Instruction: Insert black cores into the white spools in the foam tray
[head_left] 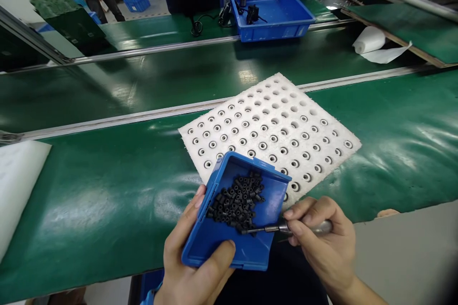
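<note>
My left hand (200, 257) grips a small blue plastic bin (246, 250), thumb over its near wall, and holds it tilted. Inside lies a heap of small black tubular pieces (238, 200). In my right hand (322, 238) is a screwdriver-like tool (274, 228) with a slim metal shaft and a greyish handle. Its tip reaches into the bin and touches the edge of the black pieces; whether one sits on the tip is hard to tell. Behind the bin lies a white foam tray (275, 119) with rows of holes, many filled with ring-shaped metal parts.
Beneath the tray is a green work surface (107, 200), with a metal rail and belt beyond. Another white foam piece (21, 186) lies at left. Across the belt, other people's hands work near a larger blue bin (275, 28). A white roll (370, 40) rests at right.
</note>
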`<act>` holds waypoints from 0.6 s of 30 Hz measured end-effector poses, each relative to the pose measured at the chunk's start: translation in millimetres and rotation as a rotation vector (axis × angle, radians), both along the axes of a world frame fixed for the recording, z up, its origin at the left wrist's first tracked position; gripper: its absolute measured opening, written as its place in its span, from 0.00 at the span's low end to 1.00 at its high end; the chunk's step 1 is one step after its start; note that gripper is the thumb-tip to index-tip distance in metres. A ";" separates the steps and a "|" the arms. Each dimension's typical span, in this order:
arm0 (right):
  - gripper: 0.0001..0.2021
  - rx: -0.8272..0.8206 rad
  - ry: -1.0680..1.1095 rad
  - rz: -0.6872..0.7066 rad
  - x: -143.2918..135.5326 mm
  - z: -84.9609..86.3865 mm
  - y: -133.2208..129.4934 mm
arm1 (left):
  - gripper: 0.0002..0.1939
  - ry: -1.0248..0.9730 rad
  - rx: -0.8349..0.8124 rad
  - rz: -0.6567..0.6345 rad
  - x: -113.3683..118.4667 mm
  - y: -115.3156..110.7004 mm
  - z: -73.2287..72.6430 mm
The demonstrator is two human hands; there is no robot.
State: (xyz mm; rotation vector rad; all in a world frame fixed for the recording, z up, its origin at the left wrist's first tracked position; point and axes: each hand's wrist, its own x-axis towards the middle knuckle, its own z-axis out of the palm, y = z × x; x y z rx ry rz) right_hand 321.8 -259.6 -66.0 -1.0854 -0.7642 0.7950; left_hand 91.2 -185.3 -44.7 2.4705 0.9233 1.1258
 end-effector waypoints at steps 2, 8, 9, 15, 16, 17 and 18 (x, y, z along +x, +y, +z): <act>0.11 0.022 -0.014 -0.036 -2.9 1.9 -1.5 | 0.29 -0.050 -0.057 -0.011 6.0 -1.1 3.3; 0.16 -0.050 0.267 -0.126 -5.0 -5.8 5.1 | 0.25 -0.054 -0.034 0.002 10.4 -2.8 5.6; 0.17 -0.074 0.296 -0.122 -6.0 -7.8 6.8 | 0.25 -0.052 -0.016 -0.002 10.5 -1.9 6.0; 0.20 -0.138 0.330 -0.091 -11.2 -11.4 8.7 | 0.21 -0.006 0.027 0.003 11.2 0.7 8.0; 0.20 -0.131 0.323 -0.099 -9.7 -10.8 8.2 | 0.21 -0.007 0.027 0.011 10.9 0.1 7.9; 0.19 -0.120 0.312 -0.112 -7.1 -10.0 7.8 | 0.21 -0.007 0.026 0.017 10.6 -0.5 7.8; 0.18 -0.103 0.296 -0.131 -3.7 -9.1 7.5 | 0.21 -0.010 0.024 0.022 10.1 -1.1 7.6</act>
